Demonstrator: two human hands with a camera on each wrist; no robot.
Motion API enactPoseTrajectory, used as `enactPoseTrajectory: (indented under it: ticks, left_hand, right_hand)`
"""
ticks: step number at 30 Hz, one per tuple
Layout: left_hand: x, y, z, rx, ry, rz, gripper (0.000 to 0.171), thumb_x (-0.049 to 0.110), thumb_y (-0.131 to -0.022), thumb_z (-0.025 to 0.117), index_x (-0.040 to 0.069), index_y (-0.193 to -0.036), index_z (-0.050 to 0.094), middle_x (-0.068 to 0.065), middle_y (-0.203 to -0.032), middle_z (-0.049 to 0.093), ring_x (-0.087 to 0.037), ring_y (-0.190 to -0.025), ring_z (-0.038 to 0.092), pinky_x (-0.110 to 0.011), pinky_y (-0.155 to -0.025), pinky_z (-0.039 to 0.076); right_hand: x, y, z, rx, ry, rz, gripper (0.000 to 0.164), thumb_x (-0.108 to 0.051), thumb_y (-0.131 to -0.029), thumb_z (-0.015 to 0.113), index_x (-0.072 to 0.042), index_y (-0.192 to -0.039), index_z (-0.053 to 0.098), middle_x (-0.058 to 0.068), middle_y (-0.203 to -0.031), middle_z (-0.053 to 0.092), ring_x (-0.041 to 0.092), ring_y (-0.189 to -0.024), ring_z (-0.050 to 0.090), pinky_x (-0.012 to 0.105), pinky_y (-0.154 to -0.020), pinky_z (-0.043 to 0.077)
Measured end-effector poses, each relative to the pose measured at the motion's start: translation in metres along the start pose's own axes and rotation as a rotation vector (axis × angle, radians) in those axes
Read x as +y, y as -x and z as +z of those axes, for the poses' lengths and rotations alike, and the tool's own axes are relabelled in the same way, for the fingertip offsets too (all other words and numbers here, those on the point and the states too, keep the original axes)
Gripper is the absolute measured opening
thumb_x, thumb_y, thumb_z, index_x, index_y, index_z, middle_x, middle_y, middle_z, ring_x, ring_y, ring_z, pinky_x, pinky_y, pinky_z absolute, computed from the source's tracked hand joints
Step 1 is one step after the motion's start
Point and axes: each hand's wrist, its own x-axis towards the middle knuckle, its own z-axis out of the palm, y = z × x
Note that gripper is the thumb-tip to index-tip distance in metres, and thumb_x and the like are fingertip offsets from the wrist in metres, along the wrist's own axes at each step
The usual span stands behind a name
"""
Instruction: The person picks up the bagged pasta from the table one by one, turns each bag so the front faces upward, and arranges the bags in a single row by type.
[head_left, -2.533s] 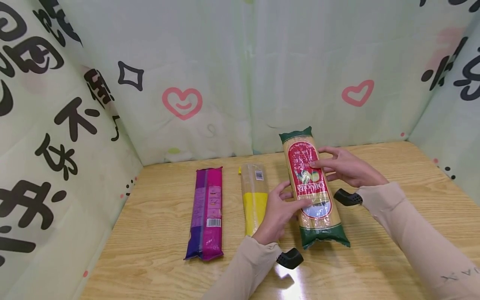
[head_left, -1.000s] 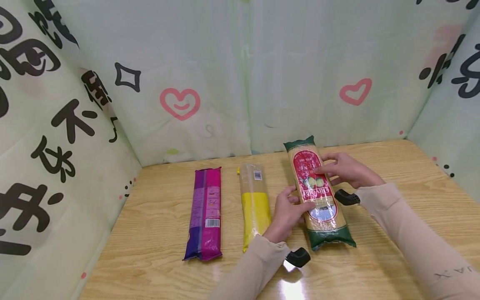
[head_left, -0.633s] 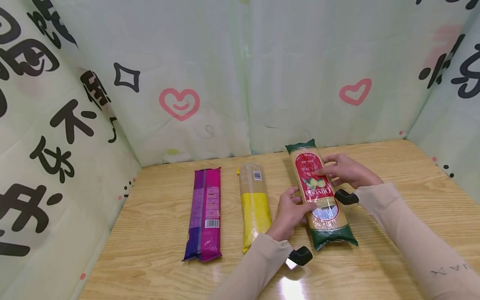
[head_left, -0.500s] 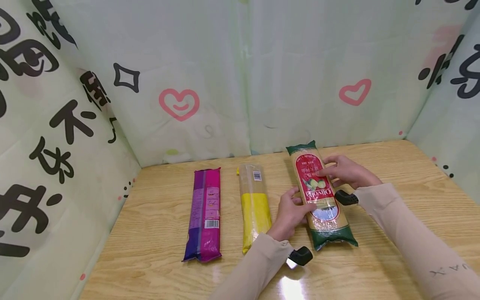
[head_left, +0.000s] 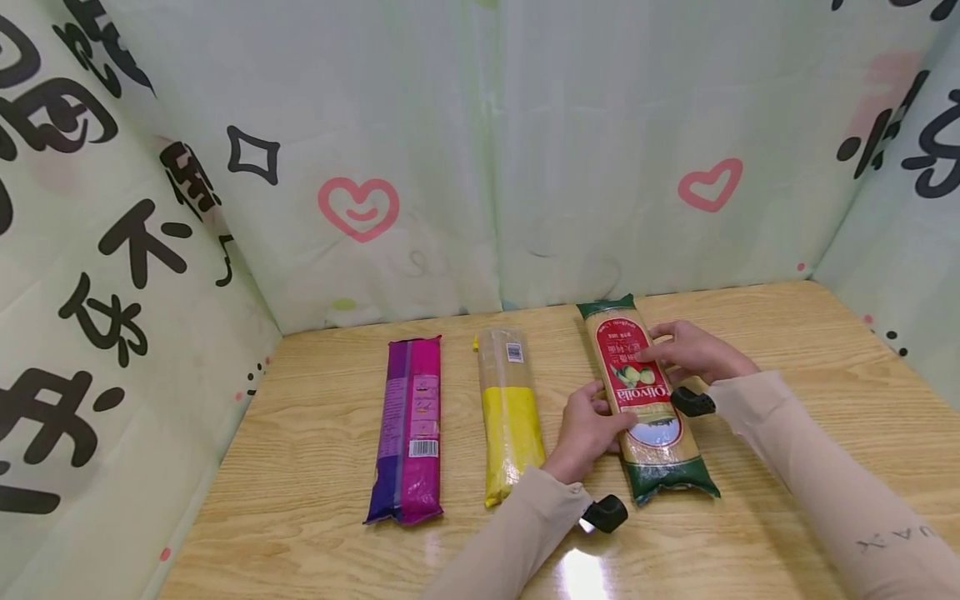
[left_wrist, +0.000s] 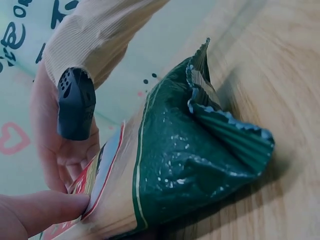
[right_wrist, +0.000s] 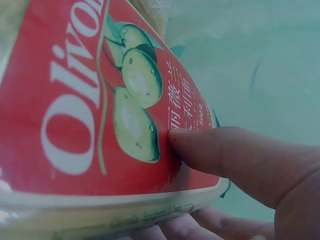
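Note:
A spaghetti pack [head_left: 626, 354] with a red label and green ends lies tilted slightly, its label upside down to me, low over the wooden table. My left hand [head_left: 588, 431] grips its lower left side, thumb on top and the other fingers mostly hidden. On the upper right side my right hand [head_left: 701, 352] holds the pack, thumb pressed on the label. The right wrist view shows the right thumb [right_wrist: 225, 152] beside printed olives, with fingertips under the edge. In the left wrist view the pack's crimped green end [left_wrist: 185, 165] is near the tabletop.
To the left of my left hand lies a yellow and clear pack [head_left: 512, 425] with a barcode. Farther left lies a purple and pink pack [head_left: 420, 404]. The wooden table [head_left: 300, 475] meets a printed cloth backdrop [head_left: 450, 167] behind and at both sides.
Both hands have brought the spaghetti pack down toward the table and slightly to the right, closer to me. The other two packs stay in place.

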Motion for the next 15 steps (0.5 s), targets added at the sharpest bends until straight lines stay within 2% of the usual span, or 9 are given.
enactPoseTrajectory:
  ticks: [11, 15]
  left_hand:
    - [-0.001, 0.000, 0.003, -0.020, -0.037, 0.019, 0.043, 0.001, -0.083, 0.076, 0.009, -0.123, 0.061, -0.005, -0.089, 0.069, -0.023, -0.074, 0.070, -0.042, -0.066, 0.061]
    - [-0.001, 0.000, 0.002, -0.008, -0.092, 0.044, 0.044, 0.002, -0.083, 0.077, 0.007, -0.124, 0.062, -0.004, -0.088, 0.068, -0.021, -0.071, 0.069, -0.041, -0.065, 0.061]
  right_hand:
    - [0.007, -0.005, 0.000, -0.002, -0.037, 0.013, 0.068, -0.023, -0.098, 0.061, 0.013, -0.142, 0.025, 0.020, -0.109, 0.066, 0.020, -0.078, 0.070, 0.038, -0.074, 0.061]
    - [0.011, -0.006, 0.000, -0.018, -0.062, 0.000, 0.063, -0.021, -0.099, 0.059, 0.013, -0.141, 0.026, 0.017, -0.105, 0.068, 0.020, -0.078, 0.071, 0.038, -0.073, 0.061]
